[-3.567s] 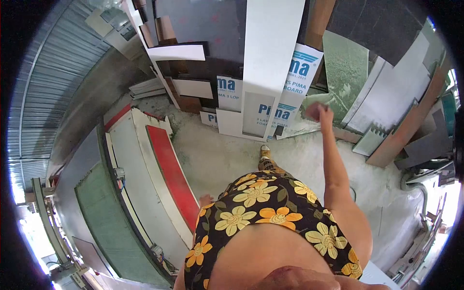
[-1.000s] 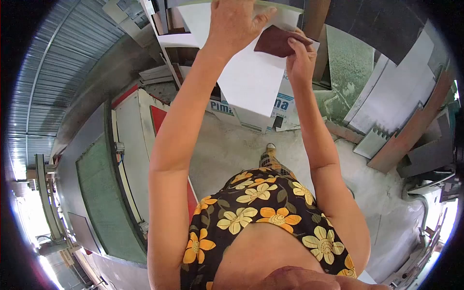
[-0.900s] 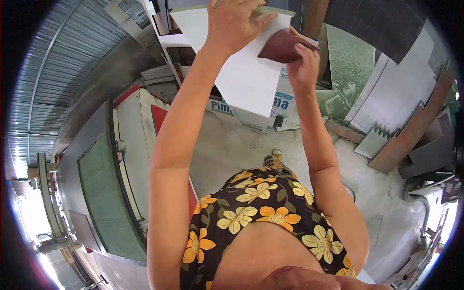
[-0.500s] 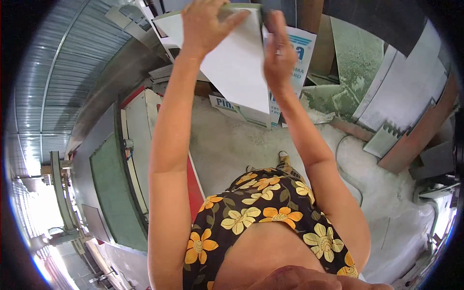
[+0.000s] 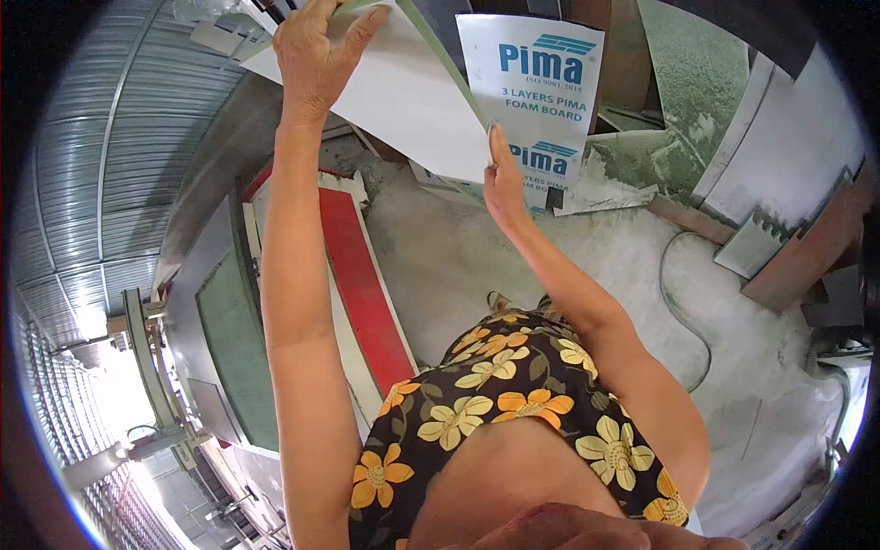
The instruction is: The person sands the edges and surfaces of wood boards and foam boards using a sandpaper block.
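- Gripping with the left hand (image 5: 316, 60): we see it clamped over the high end of a white panel (image 5: 412, 101), thumb spread on the broad face, fingers curled past the greenish edge.
- Right hand (image 5: 504, 179) sits against the panel's right edge, near its lower corner, fingers bent; we cannot tell how tightly they close or what they cover.
- Panel lies across the upper middle of our view, held up ahead of the body. Long axis slants from upper left, at the left hand, to lower right, by the right hand. Whether the low end meets the floor (image 5: 440, 247), we cannot tell.
- Count: two hands, one white panel between them; behind it, one printed foam board (image 5: 545, 101) showing two "Pima" logos. Also one red strip (image 5: 357, 275) at left, one hose (image 5: 678, 321) curving on the floor, one notched piece (image 5: 752, 243) to the right of that.
- Against half a second ago: panel's upper end has swung left, and we now see far more of the foam board. Right hand has dropped from high on the edge. Reddish-brown sheet, plain in its fingers a second ago, we cannot make out now.
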Demonstrator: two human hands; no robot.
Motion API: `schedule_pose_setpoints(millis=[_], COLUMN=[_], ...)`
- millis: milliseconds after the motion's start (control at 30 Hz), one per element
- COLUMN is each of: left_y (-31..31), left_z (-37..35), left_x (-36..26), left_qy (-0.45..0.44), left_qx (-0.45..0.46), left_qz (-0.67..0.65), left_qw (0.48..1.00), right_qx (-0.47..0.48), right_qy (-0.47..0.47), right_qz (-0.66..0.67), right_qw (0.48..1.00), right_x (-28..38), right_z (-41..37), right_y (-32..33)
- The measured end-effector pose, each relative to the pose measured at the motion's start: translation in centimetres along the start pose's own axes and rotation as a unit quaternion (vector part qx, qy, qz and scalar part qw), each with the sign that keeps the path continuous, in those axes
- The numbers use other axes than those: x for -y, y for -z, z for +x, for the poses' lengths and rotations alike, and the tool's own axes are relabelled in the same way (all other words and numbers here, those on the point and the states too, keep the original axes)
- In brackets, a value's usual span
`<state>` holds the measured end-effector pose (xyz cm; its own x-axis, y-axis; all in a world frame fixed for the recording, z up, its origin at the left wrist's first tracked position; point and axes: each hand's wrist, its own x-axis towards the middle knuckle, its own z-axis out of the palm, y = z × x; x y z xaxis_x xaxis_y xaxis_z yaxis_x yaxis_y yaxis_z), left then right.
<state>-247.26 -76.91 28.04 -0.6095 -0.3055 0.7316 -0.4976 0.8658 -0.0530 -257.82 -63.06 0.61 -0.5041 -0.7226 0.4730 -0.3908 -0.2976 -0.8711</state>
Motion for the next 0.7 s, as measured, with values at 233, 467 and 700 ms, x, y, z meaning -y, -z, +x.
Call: schedule_pose_setpoints(millis=[233,467,700], left_y=[-0.6,0.1,0.1], left_z=[0.5,0.3,0.6], left_x=[-1.1,-0.4,-1.8], left_qy=[0.024,0.034,0.070], left_qx=[0.006,-0.020,0.025], left_qz=[-0.020,-0.012,-0.015], left_qw=[0.999,0.999,0.997], right_qx=[-0.075,0.020,-0.068], right_qy=[0.160,-0.019,0.089], right_qz=[0.099,-0.021,0.074], right_qw=[0.979,0.999,0.991], right_x=[10.1,-2.2,9.0], right_z=[7.9,-2.9,5.7], right_y=[0.4,-1.2,-0.9])
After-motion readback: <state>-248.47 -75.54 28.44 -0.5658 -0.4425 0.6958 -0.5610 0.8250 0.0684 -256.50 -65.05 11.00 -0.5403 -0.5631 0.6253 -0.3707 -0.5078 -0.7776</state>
